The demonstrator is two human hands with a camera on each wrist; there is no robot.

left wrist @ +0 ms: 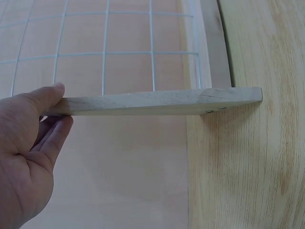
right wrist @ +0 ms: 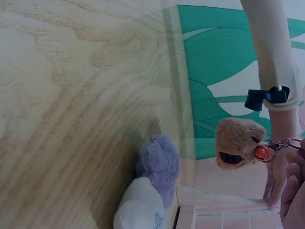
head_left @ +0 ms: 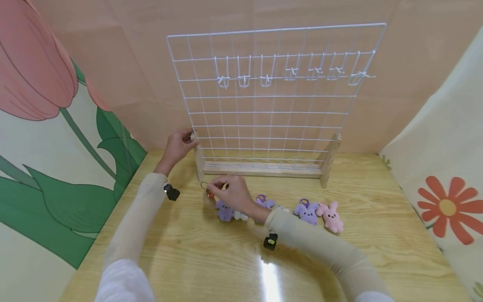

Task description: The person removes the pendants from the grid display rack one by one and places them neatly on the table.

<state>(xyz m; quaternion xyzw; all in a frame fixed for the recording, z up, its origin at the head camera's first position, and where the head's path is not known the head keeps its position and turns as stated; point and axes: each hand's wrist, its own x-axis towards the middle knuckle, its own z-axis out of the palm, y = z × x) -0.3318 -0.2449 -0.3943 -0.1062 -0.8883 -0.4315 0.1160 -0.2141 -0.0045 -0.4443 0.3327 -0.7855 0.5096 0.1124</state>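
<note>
My left hand (head_left: 176,147) holds the upper end of the wooden side post (left wrist: 157,102) of a wire rack, thumb on one face and fingers on the other. My right hand (head_left: 235,195) pinches the metal ring of a brown plush keychain (right wrist: 236,143) in front of the post's foot. A red bell (right wrist: 261,152) and a short chain hang between ring and plush. The head view shows the brown plush blurred, dangling above the table. White wire mesh (head_left: 271,96) leans up from the wooden base bar (head_left: 264,170). Several white hooks (head_left: 267,79) hang along its upper part.
Plush keychains lie in a row before the rack: purple (head_left: 225,212), white (head_left: 241,216), another purple (head_left: 307,214) and pink (head_left: 333,220), some partly behind my right arm. A flower-print cloth (head_left: 447,207) borders the wooden table (head_left: 188,260) at right; a tulip print (head_left: 37,63) stands left.
</note>
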